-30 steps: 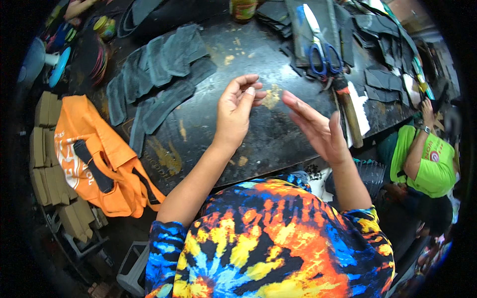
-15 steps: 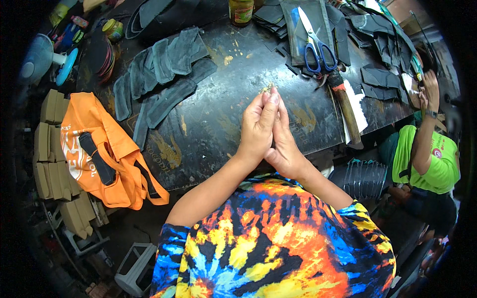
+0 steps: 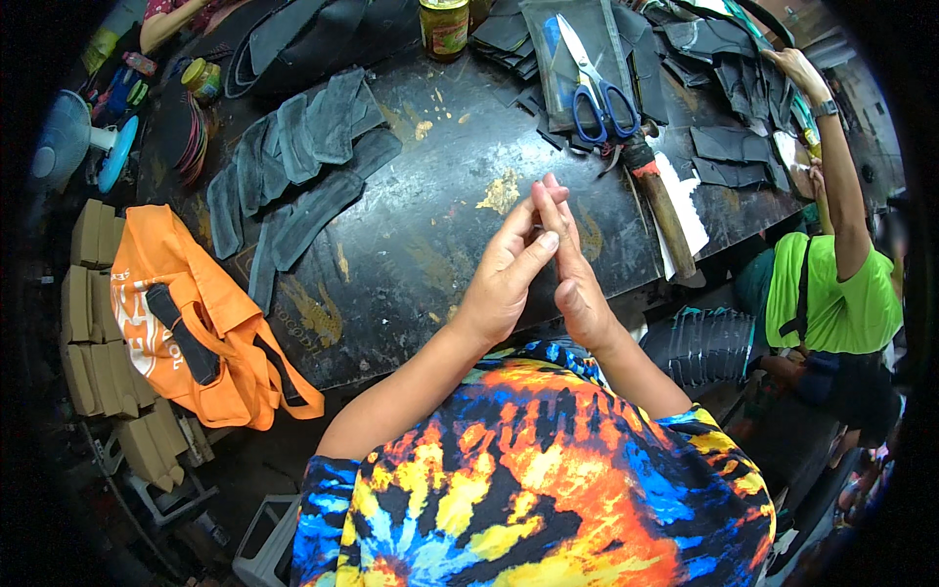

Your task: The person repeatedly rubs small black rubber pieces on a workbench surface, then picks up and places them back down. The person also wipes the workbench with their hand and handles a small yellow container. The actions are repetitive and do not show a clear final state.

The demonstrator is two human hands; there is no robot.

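Observation:
My left hand and my right hand meet over the near edge of a dark, worn table. Their fingers are stretched out and touch at the tips, while the heels of the palms stand apart. Both hands are open, and I see nothing held between them. Right of them lies a wooden-handled tool on a white sheet. Blue-handled scissors rest beyond, on a dark, clear-fronted pouch. Grey-black cut strips lie overlapping to the left.
An orange bag hangs at the left, beside stacked tan cartons and a blue fan. Jars and black cut pieces sit farther back. At right, a person in a green shirt reaches over the table.
My palms have come apart at the heels while the fingertips stay together. The person at right has raised an arm farther across the table. Another person's arm now shows at the upper left.

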